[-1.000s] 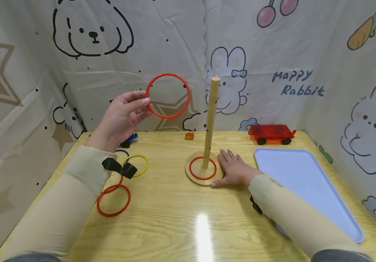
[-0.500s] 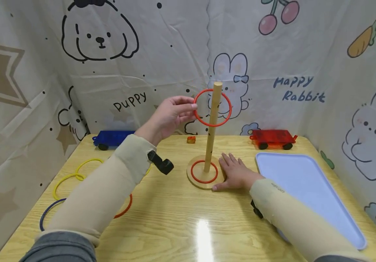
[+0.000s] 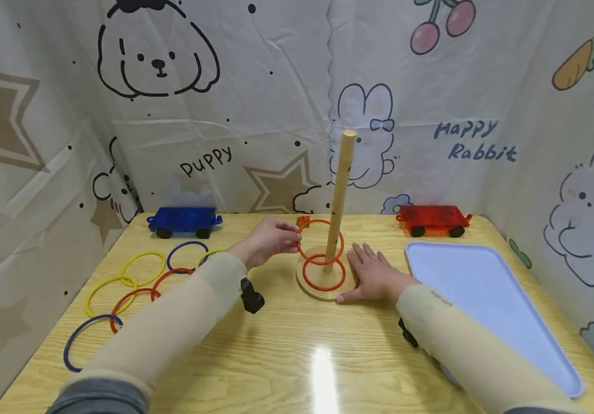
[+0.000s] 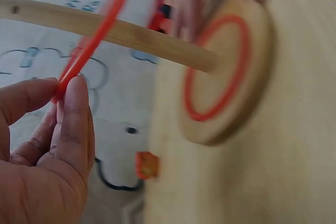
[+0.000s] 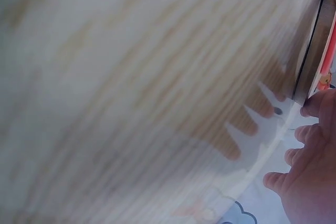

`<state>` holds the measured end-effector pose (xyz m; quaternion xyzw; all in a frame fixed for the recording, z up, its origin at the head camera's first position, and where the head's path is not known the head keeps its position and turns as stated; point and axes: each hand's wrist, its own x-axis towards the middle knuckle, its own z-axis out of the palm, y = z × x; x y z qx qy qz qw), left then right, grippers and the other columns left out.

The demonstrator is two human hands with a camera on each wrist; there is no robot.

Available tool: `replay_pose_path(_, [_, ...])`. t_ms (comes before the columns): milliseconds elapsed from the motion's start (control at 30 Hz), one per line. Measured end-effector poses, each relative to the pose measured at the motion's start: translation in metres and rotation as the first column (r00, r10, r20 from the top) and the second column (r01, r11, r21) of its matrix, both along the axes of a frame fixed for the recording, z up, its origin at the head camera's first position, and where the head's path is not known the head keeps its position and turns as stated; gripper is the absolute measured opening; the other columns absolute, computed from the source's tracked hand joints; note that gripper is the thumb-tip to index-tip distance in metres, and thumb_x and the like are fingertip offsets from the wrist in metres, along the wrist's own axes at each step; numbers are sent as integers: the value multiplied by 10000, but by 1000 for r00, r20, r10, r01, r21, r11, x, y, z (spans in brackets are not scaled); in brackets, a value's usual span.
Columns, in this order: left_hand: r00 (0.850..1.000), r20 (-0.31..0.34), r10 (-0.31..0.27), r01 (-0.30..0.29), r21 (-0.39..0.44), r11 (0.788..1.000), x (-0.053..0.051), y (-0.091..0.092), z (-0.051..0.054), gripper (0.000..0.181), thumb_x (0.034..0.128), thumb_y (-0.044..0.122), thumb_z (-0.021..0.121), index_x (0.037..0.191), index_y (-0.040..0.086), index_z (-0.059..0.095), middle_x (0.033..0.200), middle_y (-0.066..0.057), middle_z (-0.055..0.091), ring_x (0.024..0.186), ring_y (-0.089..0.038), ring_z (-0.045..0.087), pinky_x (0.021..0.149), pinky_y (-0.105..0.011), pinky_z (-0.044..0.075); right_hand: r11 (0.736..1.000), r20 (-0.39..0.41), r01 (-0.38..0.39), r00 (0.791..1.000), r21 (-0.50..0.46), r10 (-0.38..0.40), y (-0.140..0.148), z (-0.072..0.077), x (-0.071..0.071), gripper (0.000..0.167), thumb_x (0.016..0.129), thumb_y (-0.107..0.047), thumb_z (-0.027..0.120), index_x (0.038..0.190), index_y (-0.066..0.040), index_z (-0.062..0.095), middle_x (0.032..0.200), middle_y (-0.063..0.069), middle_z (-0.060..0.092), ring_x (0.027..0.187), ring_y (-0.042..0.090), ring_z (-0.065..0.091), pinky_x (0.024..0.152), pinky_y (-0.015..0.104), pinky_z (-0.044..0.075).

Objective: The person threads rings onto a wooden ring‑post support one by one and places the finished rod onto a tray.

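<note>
My left hand [image 3: 269, 241] pinches a red ring [image 3: 343, 240] between thumb and fingertips. The ring is around the wooden pole [image 3: 341, 184], low down and above the round base [image 3: 306, 287]. Another red ring [image 3: 324, 289] lies flat on that base, encircling the foot of the pole. My right hand [image 3: 374, 276] rests at the base's right side, fingers straight and spread, the thumb near the front rim. In the left wrist view the held ring [image 4: 94, 40] crosses the pole, with fingers and thumb meeting on its edge.
Several yellow, red and blue rings, among them a yellow ring [image 3: 144, 253], lie at the left. A blue toy wagon [image 3: 185, 219] and a red toy wagon [image 3: 433, 215] stand at the back. A small orange piece [image 3: 303, 221] lies between them. A pale tray [image 3: 475, 305] is at right.
My left hand has carried the red ring rightward to the pole, over its top and down towards the base. My right hand has stayed beside the base.
</note>
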<state>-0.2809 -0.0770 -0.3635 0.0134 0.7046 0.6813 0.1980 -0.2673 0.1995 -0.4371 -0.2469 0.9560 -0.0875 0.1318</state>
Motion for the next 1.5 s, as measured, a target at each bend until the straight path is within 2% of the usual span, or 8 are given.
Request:
replay_pose_path(133, [999,39,-10,12,-49,999,3,0,-20,260,1013,-33,610,1254,-127,580,1050,-149,630,788,-137,646,829,-288,608,1000,0,7,1000,6,-7,0,-2,-1,1217,815,-741,722,1601,57,244,1677,279,106,1533,493,62,1209,675,121])
replay_pose_path(300, [998,58,7,-3,-73,997,3,3,-37,332,1009,-40,615,1314,-157,557,1059,-138,617,758,-126,638,759,-236,600,1000,8,11,1000,3,-11,0,3,0,1223,819,-738,722,1606,57,229,1679,279,97,1535,489,49,1213,670,103])
replay_pose_path(567, [995,84,60,-52,-98,994,8,6,-59,290,1018,-77,561,1297,-152,590,1114,-200,638,792,-148,633,812,-263,604,1000,18,-17,1000,11,16,-1,1,0,1232,825,-751,702,1609,62,209,1681,278,77,1535,490,30,1215,667,97])
replay_pose_path(700, [993,95,71,-60,-121,991,12,5,-63,304,1014,-69,566,1306,-147,593,1125,-207,657,794,-148,646,814,-263,604,999,28,-26,999,29,26,-3,1,0,1213,844,-740,691,1620,43,185,1688,264,61,1537,484,23,1215,668,94])
replay_pose_path(1067, [993,114,-12,34,-193,981,16,11,-47,351,1033,-8,564,1361,-132,568,1179,-226,673,944,-215,697,910,-321,588,997,23,-21,1000,72,19,-4,1,-1,1153,863,-762,642,1648,-47,193,1701,228,56,1540,479,10,1213,674,87])
replay_pose_path(1233, [999,31,-22,27,-194,981,19,5,-45,300,1038,-34,534,1311,-151,576,1222,-244,634,1058,-284,670,958,-367,571,998,31,-22,999,58,20,-4,-1,2,1155,867,-749,651,1641,-24,194,1696,242,58,1537,486,16,1212,675,91])
replay_pose_path(1367, [995,-103,-12,-2,-137,991,21,-26,-34,285,1049,-32,523,1295,-172,556,1272,-296,602,1117,-314,652,987,-395,557,998,27,-24,999,55,23,-3,0,5,1148,877,-739,649,1638,-12,191,1694,248,53,1535,491,26,1210,678,95])
replay_pose_path(1500, [980,-182,-80,63,-100,993,26,-83,-15,313,1077,26,513,1328,-161,513,1299,-276,599,1154,-287,652,1001,-372,547,998,9,-27,1000,64,26,-1,2,5,1145,881,-740,643,1635,-3,195,1692,252,55,1534,492,33,1209,679,100])
